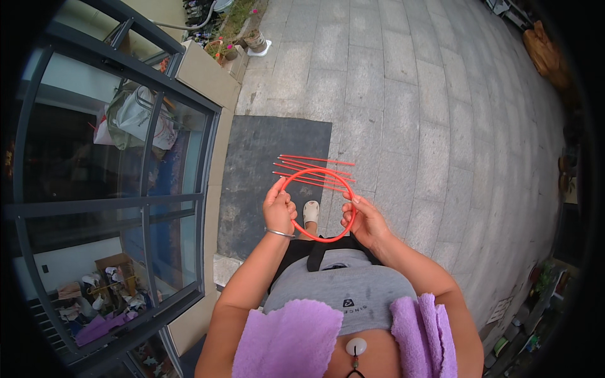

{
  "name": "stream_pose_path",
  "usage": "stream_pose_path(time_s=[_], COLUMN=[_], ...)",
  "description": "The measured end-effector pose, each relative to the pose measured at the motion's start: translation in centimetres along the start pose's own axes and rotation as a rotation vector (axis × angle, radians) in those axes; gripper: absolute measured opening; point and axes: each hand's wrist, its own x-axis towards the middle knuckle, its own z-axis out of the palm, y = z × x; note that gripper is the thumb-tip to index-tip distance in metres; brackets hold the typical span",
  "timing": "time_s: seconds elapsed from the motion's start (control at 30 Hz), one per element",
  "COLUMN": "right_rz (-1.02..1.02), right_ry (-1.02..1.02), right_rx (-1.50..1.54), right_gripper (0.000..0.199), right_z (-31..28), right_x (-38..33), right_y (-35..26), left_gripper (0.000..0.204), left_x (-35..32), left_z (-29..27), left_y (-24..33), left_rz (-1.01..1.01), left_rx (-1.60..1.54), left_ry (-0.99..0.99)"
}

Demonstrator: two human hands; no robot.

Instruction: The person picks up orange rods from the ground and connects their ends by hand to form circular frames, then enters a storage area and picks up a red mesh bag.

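Between my two hands I hold a thin red ring point(326, 240), raised in front of my waist. My left hand point(278, 208) is closed round its left side, and a silver bangle sits on that wrist. On the opposite side, my right hand point(365, 218) pinches the ring with the thumb along it. Beyond the ring, several thin red rods point(315, 157) lie roughly side by side on the ground, partly across a dark mat point(271, 138). Their near ends are partly seen through the ring.
Glass-paned doors or windows with dark frames point(146, 201) stand close on my left. Potted flowers point(255, 41) sit at the far left by the wall. Grey stone paving point(403, 94) stretches ahead and right. One light clog point(311, 212) shows below my hands. Brown material point(546, 53) lies far right.
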Motion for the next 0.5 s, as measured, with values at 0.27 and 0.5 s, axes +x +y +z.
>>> stream_pose_path(time_s=[0.27,0.5], right_rz=[0.157,0.218], right_ry=[0.222,0.335], right_rx=[0.203,0.168], right_gripper=[0.014,0.013], right_z=[-1.7,-4.2], right_x=[0.8,1.4], right_y=[1.7,2.4], left_gripper=[0.042,0.046], left_x=[-2.0,-4.2], left_z=[-1.2,-0.1], left_y=[-4.9,-4.4], left_rz=[-0.094,-0.093], left_rx=[0.01,0.125], left_ry=[-0.012,-0.1])
